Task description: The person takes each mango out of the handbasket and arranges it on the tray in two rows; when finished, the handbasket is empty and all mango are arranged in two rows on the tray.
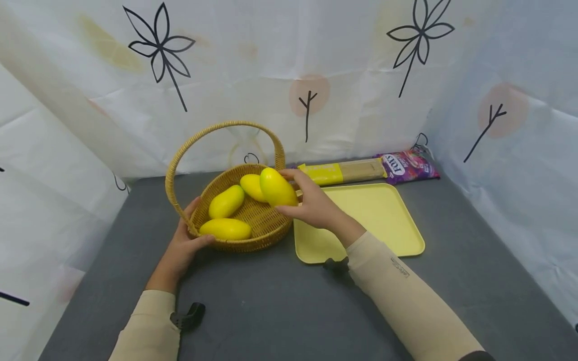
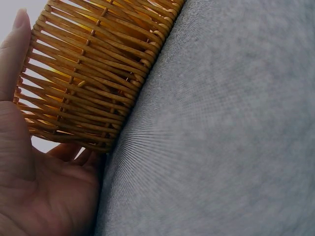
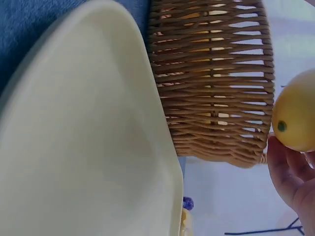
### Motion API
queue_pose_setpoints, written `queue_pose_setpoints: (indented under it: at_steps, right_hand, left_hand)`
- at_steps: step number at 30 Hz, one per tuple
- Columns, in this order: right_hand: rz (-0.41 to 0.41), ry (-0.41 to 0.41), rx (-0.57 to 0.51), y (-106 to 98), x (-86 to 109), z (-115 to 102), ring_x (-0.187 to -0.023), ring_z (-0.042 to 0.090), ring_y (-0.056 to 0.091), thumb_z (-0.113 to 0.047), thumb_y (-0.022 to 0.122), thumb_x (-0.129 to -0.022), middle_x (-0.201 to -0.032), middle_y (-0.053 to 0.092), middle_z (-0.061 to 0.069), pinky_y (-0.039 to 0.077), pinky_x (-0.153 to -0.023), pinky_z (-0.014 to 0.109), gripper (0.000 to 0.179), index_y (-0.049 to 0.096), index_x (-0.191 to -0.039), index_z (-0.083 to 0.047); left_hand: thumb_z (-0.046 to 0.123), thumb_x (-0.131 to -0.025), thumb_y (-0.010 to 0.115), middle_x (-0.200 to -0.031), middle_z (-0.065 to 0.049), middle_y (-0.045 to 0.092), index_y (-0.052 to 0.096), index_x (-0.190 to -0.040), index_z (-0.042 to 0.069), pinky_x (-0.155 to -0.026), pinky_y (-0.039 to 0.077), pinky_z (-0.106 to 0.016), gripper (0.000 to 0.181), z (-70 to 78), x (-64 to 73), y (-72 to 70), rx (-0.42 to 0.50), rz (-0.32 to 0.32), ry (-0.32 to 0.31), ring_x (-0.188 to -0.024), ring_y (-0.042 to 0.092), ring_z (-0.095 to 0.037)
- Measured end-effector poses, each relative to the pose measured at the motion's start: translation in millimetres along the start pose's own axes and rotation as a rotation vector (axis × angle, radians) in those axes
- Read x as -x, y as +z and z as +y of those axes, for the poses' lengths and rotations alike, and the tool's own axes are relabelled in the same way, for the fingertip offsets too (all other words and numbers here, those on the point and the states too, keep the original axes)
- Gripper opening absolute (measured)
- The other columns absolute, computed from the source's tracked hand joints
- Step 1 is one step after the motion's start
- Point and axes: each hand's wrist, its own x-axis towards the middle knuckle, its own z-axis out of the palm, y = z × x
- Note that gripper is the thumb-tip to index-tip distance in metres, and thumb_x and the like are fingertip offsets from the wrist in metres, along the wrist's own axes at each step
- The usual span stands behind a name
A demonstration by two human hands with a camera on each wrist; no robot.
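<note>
A round wicker basket (image 1: 253, 244) with a tall arched handle sits on the dark table. Inside lie three yellow mangoes, among them a front mango (image 1: 226, 229), a left mango (image 1: 227, 201) and a back mango (image 1: 253, 186). My left hand (image 1: 184, 250) holds the basket's left rim, thumb at the front; the left wrist view shows the palm against the woven wall (image 2: 93, 73). Over the basket's right side, my right hand (image 1: 311, 200) grips another mango (image 1: 277, 187) between thumb and fingers. That mango is above the rim in the right wrist view.
A pale yellow tray (image 1: 375, 215) lies just right of the basket. Behind it are a yellow-labelled pack of noodle-like sticks (image 1: 345, 171) and a purple Fox's bag (image 1: 410, 166). Patterned white cloth (image 1: 356, 90) hangs behind and at both sides of the table.
</note>
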Motion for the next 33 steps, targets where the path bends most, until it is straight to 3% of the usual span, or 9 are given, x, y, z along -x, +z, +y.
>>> queue_pose_setpoints:
  at_steps: [12,20,28,33]
  right_hand:
    - [0.163,0.086,-0.055,-18.8,18.6,19.0,-0.123,0.036,0.057,-0.024,0.085,-0.097,-0.152,0.051,0.010,0.056,-0.092,0.054,0.078,0.045,-0.163,-0.012]
    - [0.276,0.221,-0.031,-26.4,28.2,44.3,-0.127,0.038,0.050,-0.029,0.081,-0.099,-0.156,0.045,0.014,0.052,-0.093,0.058,0.078,0.043,-0.165,-0.014]
    - [0.289,0.320,0.029,-29.7,31.3,63.0,-0.128,0.039,0.052,-0.028,0.081,-0.099,-0.155,0.043,0.020,0.050,-0.102,0.059,0.079,0.041,-0.164,-0.007]
    - [0.256,0.397,0.156,-32.7,31.7,71.3,-0.134,0.041,0.050,-0.031,0.083,-0.096,-0.154,0.045,0.024,0.043,-0.110,0.061,0.081,0.044,-0.161,-0.002]
  left_hand:
    - [-0.006,-0.101,0.072,-0.180,-0.007,0.008,0.015,-0.177,0.029,-0.110,0.036,-0.019,0.101,0.6,0.2,-0.7,-0.015,0.002,-0.006,-0.157,0.020,-0.027]
    - [-0.007,-0.101,0.072,-0.180,-0.007,0.008,0.015,-0.177,0.028,-0.109,0.037,-0.019,0.101,1.0,0.2,-0.4,-0.007,0.002,-0.006,-0.156,0.020,-0.027]
    - [-0.007,-0.101,0.071,-0.180,-0.008,0.009,0.015,-0.177,0.027,-0.109,0.037,-0.019,0.100,1.2,-0.3,-0.9,-0.004,-0.006,0.001,-0.156,0.021,-0.027]
    - [-0.008,-0.101,0.071,-0.180,-0.009,0.008,0.015,-0.177,0.027,-0.109,0.037,-0.019,0.100,0.9,0.0,-0.5,-0.002,-0.007,0.004,-0.156,0.021,-0.027]
